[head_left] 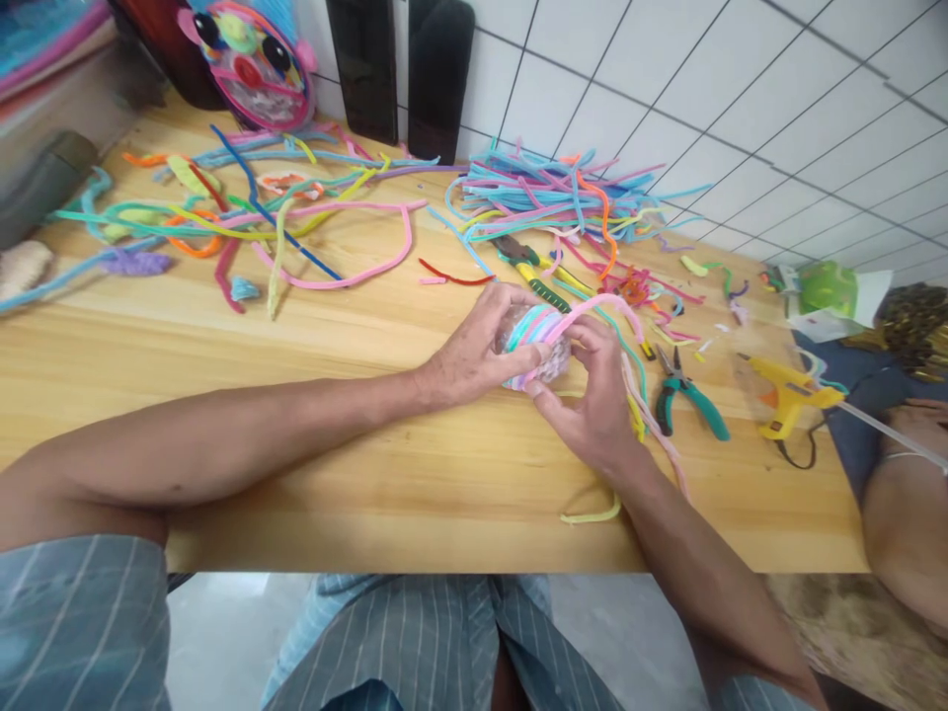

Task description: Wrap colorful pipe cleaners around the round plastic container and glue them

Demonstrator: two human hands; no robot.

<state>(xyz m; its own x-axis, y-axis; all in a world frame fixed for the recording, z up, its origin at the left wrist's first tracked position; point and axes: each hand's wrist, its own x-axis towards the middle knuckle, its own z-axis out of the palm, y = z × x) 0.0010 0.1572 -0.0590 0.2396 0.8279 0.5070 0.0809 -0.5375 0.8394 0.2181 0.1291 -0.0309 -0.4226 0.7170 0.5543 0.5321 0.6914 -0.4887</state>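
a striped round bundle [539,331] is being held mid-frame. the left hand [481,346] is gripping its left side, thumb pressing across the front; the right hand [592,400] is pinching its right side between thumb and fingers. a pink strip [611,300] is arching above; teal-handled pliers [675,379] are lying right of centre.

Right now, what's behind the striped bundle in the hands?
Behind the striped bundle: yellow-and-green-handled pliers, then a pile of fuzzy strips. The bundle, left hand and right hand cover part of the tabletop; anything there can't be seen.
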